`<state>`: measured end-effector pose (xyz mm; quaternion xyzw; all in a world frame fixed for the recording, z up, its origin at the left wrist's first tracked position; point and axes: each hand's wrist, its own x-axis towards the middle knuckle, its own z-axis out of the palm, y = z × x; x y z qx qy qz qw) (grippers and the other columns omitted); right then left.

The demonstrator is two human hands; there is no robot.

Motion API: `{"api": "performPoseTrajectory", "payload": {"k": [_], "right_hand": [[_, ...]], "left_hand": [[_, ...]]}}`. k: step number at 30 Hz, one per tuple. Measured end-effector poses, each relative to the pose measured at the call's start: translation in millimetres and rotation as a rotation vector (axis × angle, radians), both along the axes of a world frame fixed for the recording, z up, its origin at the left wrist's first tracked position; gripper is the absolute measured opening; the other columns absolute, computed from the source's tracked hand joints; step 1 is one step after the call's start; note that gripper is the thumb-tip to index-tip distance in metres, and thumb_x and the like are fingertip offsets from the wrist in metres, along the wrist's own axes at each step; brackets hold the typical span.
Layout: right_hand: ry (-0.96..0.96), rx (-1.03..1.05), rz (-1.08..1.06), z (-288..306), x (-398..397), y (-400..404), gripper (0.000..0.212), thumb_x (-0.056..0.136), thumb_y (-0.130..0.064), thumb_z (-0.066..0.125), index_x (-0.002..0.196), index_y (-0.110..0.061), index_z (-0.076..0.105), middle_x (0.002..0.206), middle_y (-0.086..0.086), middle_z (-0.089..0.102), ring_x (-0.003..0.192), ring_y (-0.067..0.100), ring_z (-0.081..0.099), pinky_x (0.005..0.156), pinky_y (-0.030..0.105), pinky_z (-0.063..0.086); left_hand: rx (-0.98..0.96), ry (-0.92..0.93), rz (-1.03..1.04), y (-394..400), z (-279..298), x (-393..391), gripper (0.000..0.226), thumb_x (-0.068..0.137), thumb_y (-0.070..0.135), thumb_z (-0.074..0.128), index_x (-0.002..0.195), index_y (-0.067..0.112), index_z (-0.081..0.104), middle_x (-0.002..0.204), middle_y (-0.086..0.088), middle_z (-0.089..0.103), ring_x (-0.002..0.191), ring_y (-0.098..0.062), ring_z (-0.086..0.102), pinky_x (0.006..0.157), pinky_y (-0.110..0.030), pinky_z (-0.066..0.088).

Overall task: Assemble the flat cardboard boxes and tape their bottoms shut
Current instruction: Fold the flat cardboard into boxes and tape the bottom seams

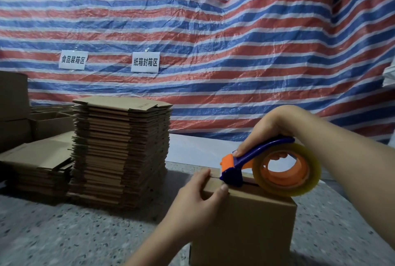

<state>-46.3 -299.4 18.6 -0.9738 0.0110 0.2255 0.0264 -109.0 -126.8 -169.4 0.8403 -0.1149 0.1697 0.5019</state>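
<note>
Packing workshop, stacked flat cartons, striped tarp wall, zone signs

Left hand is reaching in from bottom centre, forearm angling up and to the right, palm down. Its fingers are spreading and lying fairly straight, thumb splayed out to the right, pressing down flat. Right forearm is coming in from the right edge, wrist bent downward. Right hand is curling around a handle from above; index finger is lying extended along it toward the front, the others wrapping underneath.
</note>
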Motion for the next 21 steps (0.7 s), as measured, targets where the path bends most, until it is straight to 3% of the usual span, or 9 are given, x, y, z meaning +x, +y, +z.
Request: {"api": "performPoseTrajectory", "payload": {"k": [4,6,8,12,21], "right_hand": [[0.019,0.050,-0.005,1,-2,-3,0.045,0.086,-0.062,0.066,0.083,-0.018,0.072,0.066,0.002,0.071,0.051,0.010,0.065,0.049,0.019,0.052],[0.011,0.047,-0.012,0,-2,-4,0.047,0.086,-0.063,0.066,0.090,-0.016,0.070,0.067,0.001,0.071,0.052,0.010,0.065,0.050,0.019,0.052],[-0.002,0.037,-0.013,0,0,-4,0.050,0.084,-0.064,0.066,0.095,-0.015,0.069,0.068,0.001,0.072,0.052,0.010,0.066,0.051,0.019,0.052],[-0.001,0.036,-0.007,0,0,-4,0.051,0.085,-0.064,0.066,0.097,-0.015,0.067,0.068,0.001,0.072,0.052,0.010,0.066,0.051,0.019,0.052],[0.012,0.027,-0.058,9,0,-16,0.061,0.076,-0.072,0.070,0.091,-0.013,0.072,0.075,0.003,0.073,0.060,0.013,0.069,0.056,0.023,0.056]], "left_hand": [[0.180,-0.040,0.009,2,5,-2,0.066,0.091,0.064,0.050,0.148,0.034,0.037,0.144,0.014,0.049,0.123,-0.005,0.048,0.105,-0.027,0.042],[0.221,-0.025,0.001,3,8,-1,0.065,0.091,0.063,0.050,0.148,0.035,0.038,0.143,0.013,0.050,0.124,-0.005,0.048,0.105,-0.028,0.042],[0.212,-0.009,-0.012,4,10,3,0.063,0.092,0.060,0.053,0.148,0.035,0.040,0.143,0.013,0.051,0.122,-0.003,0.048,0.103,-0.025,0.041],[0.176,0.016,-0.031,2,11,2,0.055,0.092,0.057,0.053,0.142,0.035,0.046,0.137,0.012,0.055,0.103,0.002,0.047,0.086,-0.018,0.038],[0.444,-0.029,0.104,2,14,-7,0.066,0.089,0.074,0.033,0.147,0.043,0.033,0.140,0.015,0.054,0.122,-0.010,0.053,0.098,-0.033,0.047]]}}
